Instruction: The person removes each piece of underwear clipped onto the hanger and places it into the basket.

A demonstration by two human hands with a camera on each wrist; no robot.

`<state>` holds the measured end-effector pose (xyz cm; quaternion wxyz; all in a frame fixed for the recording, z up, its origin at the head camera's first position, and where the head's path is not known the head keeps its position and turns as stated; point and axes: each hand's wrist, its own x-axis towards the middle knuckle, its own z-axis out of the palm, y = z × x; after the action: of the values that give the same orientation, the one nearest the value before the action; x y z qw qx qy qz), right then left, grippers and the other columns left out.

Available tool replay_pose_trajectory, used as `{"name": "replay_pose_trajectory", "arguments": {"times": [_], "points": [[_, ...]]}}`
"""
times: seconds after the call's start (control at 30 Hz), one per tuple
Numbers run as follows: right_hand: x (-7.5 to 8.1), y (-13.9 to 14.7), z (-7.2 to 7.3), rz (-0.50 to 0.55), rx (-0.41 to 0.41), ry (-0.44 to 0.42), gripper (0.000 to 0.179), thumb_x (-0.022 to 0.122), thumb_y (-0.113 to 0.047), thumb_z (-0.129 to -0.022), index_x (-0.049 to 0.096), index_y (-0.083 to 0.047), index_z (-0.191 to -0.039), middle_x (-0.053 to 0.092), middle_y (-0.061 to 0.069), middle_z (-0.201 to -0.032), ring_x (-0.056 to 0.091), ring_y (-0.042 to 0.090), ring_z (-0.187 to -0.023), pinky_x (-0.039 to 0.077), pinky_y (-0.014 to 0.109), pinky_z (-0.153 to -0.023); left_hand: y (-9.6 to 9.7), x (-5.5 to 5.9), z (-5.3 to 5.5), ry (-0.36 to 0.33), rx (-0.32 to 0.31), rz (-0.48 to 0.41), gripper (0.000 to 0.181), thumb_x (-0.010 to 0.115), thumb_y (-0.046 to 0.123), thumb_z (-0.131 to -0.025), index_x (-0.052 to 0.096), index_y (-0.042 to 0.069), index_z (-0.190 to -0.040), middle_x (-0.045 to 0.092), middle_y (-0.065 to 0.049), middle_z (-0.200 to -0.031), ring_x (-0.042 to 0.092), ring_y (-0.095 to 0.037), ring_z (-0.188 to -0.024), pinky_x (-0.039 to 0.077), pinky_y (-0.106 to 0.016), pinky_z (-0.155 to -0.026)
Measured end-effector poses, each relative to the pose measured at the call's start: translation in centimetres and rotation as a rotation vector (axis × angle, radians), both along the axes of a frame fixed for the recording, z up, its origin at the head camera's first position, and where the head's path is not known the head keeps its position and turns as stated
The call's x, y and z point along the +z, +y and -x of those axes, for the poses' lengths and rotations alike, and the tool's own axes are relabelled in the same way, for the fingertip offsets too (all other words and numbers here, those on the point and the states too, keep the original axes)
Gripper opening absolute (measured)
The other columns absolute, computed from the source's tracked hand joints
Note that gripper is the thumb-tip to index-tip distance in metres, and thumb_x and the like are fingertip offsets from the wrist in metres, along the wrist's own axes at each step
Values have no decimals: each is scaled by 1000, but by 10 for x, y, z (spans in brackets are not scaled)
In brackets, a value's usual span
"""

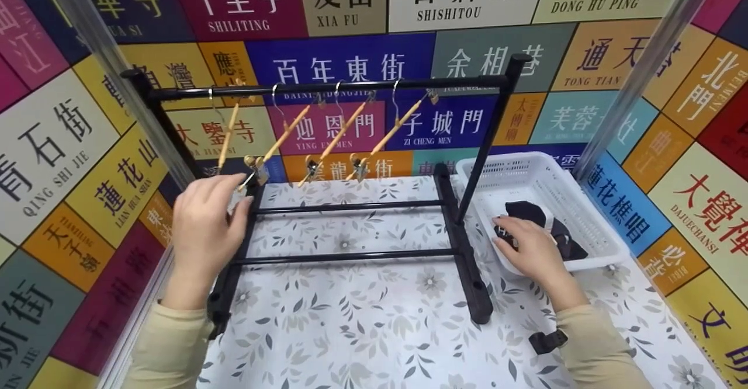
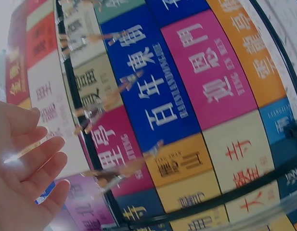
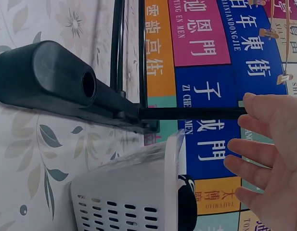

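My left hand is raised at the left end of a black clothes rack, beside the clip end of the leftmost hanger. Its fingers are spread and loosely bent, with nothing held in the left wrist view. Several wooden clip hangers with metal hooks hang from the top bar, with no garment on them. My right hand hovers over a white plastic basket, its fingers loosely bent and apart. Under and beside it lies a black cloth bundle with a white band, partly hidden by the hand.
The rack's black foot stands just left of the basket, with two low crossbars running leftward. A flower-patterned cloth covers the table. Walls of coloured place-name signs stand behind and at both sides.
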<state>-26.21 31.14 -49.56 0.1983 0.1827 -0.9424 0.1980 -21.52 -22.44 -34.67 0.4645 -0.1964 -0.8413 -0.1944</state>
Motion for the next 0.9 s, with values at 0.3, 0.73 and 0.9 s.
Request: {"name": "replay_pose_trajectory", "arguments": {"times": [0.3, 0.73, 0.9], "points": [[2, -8, -3, 2, 34, -11, 42, 69, -16, -92, 62, -3, -130, 59, 21, -132, 53, 43, -120, 35, 55, -104, 27, -14, 0, -2, -116, 22, 32, 74, 6, -83, 69, 3, -114, 70, -15, -106, 62, -36, -95, 46, -52, -85], [4, -26, -7, 40, 89, 74, 41, 72, -16, -88, 64, -1, -126, 63, 21, -127, 57, 43, -115, 37, 56, -101, 56, -65, 16, -67, -132, 92, 34, 77, 9, -81, 69, 5, -114, 70, -12, -105, 64, -34, -96, 48, -51, -80], [6, -36, -10, 45, 83, 78, 42, 71, -17, -89, 63, -3, -128, 62, 19, -129, 55, 42, -119, 34, 58, -105, 70, -81, 22, -99, -124, 94, 34, 77, 10, -83, 68, 5, -115, 69, -12, -104, 64, -34, -94, 48, -51, -78]]}}
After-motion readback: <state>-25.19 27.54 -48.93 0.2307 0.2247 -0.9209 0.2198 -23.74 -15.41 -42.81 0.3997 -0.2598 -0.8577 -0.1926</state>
